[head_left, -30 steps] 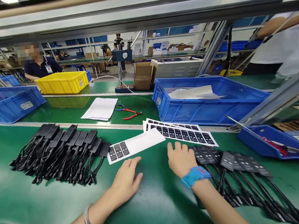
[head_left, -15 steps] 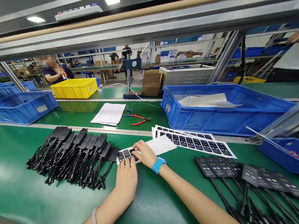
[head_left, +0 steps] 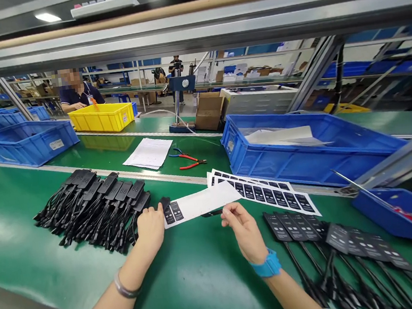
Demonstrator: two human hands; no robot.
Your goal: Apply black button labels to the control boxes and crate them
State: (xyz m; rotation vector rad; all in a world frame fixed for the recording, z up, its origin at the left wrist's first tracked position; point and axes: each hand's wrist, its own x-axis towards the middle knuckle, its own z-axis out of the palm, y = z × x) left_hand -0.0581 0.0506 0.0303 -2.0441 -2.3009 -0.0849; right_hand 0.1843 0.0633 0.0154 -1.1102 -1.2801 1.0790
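Observation:
My left hand (head_left: 151, 227) is closed around a small black box with a cable (head_left: 165, 202), at the right end of a pile of similar black cabled boxes (head_left: 103, 206). Its fingers hide most of that box. Between thumb and fingers of my right hand (head_left: 242, 227) is a black label (head_left: 212, 214), seen nearly edge-on. A white label sheet (head_left: 200, 202) lies between the hands, with a few black labels at its left end and bare backing elsewhere.
More label sheets (head_left: 270, 194) lie before a large blue bin (head_left: 285, 165). Cabled boxes with printed labels (head_left: 292, 228) are spread at right, near a small blue tray (head_left: 395, 217). Pliers (head_left: 192, 163) and papers (head_left: 148, 153) lie farther back. A co-worker (head_left: 78, 92) stands behind a yellow bin (head_left: 101, 119).
My right hand has moved right and toward me, lifting a black label off the sheet. My left hand has left the sheet and moved left, onto a cabled box.

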